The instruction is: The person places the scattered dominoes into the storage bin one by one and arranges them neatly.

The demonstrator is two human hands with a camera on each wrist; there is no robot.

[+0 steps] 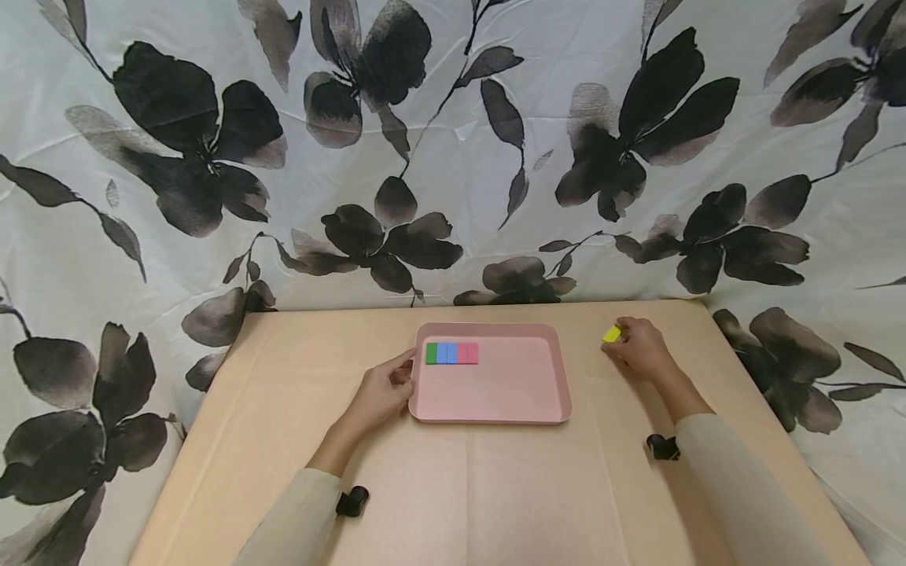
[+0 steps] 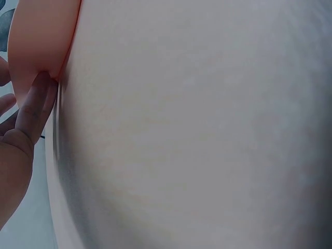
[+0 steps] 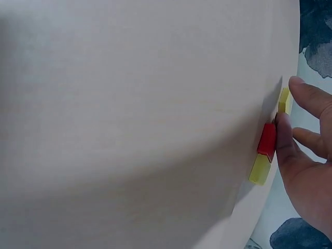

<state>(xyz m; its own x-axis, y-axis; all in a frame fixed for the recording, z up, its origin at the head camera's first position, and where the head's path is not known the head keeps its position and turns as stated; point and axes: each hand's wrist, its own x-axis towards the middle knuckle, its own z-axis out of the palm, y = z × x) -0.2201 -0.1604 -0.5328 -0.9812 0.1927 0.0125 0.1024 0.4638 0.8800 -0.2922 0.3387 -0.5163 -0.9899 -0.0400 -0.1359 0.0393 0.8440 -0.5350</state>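
Observation:
A shallow pink tray (image 1: 488,397) lies on the table. Along its upper left runs a row of small coloured blocks (image 1: 451,353): green, then two blue, then two pink. At the tray's left edge, my left hand (image 1: 382,391) holds the rim and outer wall; one finger (image 2: 33,106) presses low against that wall in the left wrist view. To the right of the tray, my right hand (image 1: 640,351) pinches a yellow block (image 1: 612,334) between thumb and fingertips. Below this hand, the right wrist view shows a red block (image 3: 267,139) and another yellow block (image 3: 259,170), both hidden from the head view.
The light wooden-coloured table (image 1: 467,495) ends just behind the tray. A white cloth with dark flowers (image 1: 495,157) hangs behind it and shows at both sides. Small black wrist cameras sit by both sleeves.

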